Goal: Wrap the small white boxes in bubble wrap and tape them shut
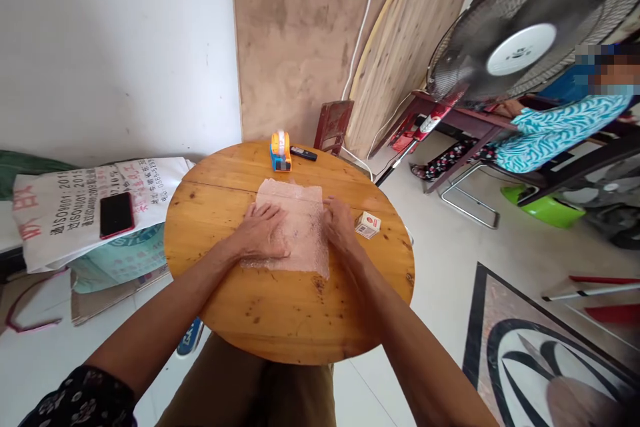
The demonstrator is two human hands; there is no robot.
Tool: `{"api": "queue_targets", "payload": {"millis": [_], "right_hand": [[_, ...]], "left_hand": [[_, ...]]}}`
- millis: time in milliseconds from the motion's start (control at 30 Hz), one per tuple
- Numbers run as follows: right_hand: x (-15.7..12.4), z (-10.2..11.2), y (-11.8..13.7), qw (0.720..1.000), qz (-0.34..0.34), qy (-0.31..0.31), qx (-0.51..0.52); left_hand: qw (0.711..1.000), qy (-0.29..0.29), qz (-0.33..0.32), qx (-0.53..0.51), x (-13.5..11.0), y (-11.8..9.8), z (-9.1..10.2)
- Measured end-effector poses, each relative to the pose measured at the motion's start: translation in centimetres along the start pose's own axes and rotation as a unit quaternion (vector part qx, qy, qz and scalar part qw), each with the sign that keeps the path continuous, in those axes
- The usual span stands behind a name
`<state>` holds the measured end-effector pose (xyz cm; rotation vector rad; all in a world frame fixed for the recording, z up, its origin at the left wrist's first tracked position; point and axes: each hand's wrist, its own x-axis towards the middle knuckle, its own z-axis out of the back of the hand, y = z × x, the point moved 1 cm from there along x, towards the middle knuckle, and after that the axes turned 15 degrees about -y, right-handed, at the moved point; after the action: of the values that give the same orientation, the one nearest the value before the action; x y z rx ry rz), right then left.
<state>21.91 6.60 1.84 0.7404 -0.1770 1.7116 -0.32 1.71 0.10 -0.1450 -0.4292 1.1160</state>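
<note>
In the head view, a see-through, bumpy plastic sheet (306, 233) lies under the left hand (265, 232) and against the right hand (341, 223), mid-way on a round, orange-brown wooden worktop (280, 320). Wood shows toward the near edge. A small white cardboard box (368, 225) sits toward the right edge. The left hand is flat, gripping nothing. The right hand bends; I cannot tell if it pinches the sheet.

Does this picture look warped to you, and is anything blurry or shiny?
In the head view, the seated person and fan lean steeply, perhaps a wide lens plus camera tilt; coarse squares cover that person's head; the clear plastic sheet under the left hand has a speckled sheen; the small box's finer print is too small to read.
</note>
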Motion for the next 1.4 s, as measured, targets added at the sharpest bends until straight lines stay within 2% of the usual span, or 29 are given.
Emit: {"api": "queue_targets", "payload": {"millis": [67, 100, 167, 233, 333, 500, 600, 700, 733, 767, 867, 900, 967, 1067, 1167, 1233, 1300, 1400], "right_hand": [[-1.0, 0.9, 1.6, 0.999, 0.047, -0.008, 0.026], [-1.6, 1.2, 2.5, 0.993, 0.101, 0.005, 0.053], [-3.2, 1.6, 3.8, 0.977, 0.188, 0.070, 0.072], [-4.6, 1.9, 4.0, 0.969, 0.208, 0.124, 0.046], [-6.1, 2.5, 2.7, 0.971, 0.183, 0.151, 0.008], [-7.5, 4.9, -0.6, 0.978, 0.156, 0.141, -0.010], [-6.9, 6.9, -2.7, 0.988, 0.136, 0.079, -0.004], [-4.8, 8.4, -5.6, 0.997, 0.061, -0.014, -0.033], [-3.9, 8.6, -6.6, 0.998, 0.031, -0.022, -0.045], [-3.1, 8.5, -7.5, 0.999, 0.000, -0.013, -0.048], [-1.7, 7.9, -9.8, 0.994, -0.079, 0.071, -0.024], [-1.6, 7.7, -10.2, 0.992, -0.102, 0.077, -0.017], [-1.8, 8.0, -10.3, 0.990, -0.133, 0.043, 0.013], [-2.0, 9.2, -7.9, 0.984, -0.129, -0.035, 0.121], [-1.5, 9.5, -2.9, 0.971, -0.075, -0.061, 0.218], [-0.9, 8.4, 0.7, 0.965, -0.015, -0.046, 0.258], [-0.5, 6.5, 3.4, 0.959, 0.032, -0.014, 0.283], [-0.5, 3.3, 5.1, 0.961, 0.084, 0.059, 0.257]], "left_hand": [[1.000, -0.002, -0.003, -0.003, 0.0, 0.1, -0.1], [1.000, -0.003, -0.004, -0.003, 0.0, 0.2, -0.1], [1.000, -0.002, -0.007, -0.002, 0.0, 0.4, -0.2], [1.000, 0.004, -0.009, 0.000, 0.0, 0.7, -0.1], [1.000, 0.016, -0.017, 0.005, 0.0, 0.9, 0.1], [1.000, -0.002, -0.028, 0.009, -0.2, 1.1, -0.2], [0.999, -0.009, -0.031, 0.002, -0.3, 1.4, -0.5], [0.999, -0.021, -0.026, -0.019, -0.4, 1.6, -0.3], [0.999, -0.030, -0.021, -0.029, -0.4, 1.6, -0.2], [0.998, -0.040, -0.016, -0.038, -0.4, 1.7, 0.0], [0.997, -0.063, 0.002, -0.049, -0.4, 1.8, 0.4], [0.997, -0.067, 0.005, -0.049, -0.4, 1.8, 0.5], [0.996, -0.072, 0.010, -0.053, -0.4, 1.9, 0.6], [0.993, -0.092, 0.016, -0.072, -0.2, 2.1, 0.5], [0.989, -0.116, 0.022, -0.092, -0.1, 2.3, 0.3], [0.987, -0.124, 0.026, -0.100, -0.1, 2.5, 0.2], [0.986, -0.126, 0.030, -0.109, -0.1, 2.5, 0.2], [0.984, -0.127, 0.034, -0.119, -0.2, 2.5, 0.2]]}}
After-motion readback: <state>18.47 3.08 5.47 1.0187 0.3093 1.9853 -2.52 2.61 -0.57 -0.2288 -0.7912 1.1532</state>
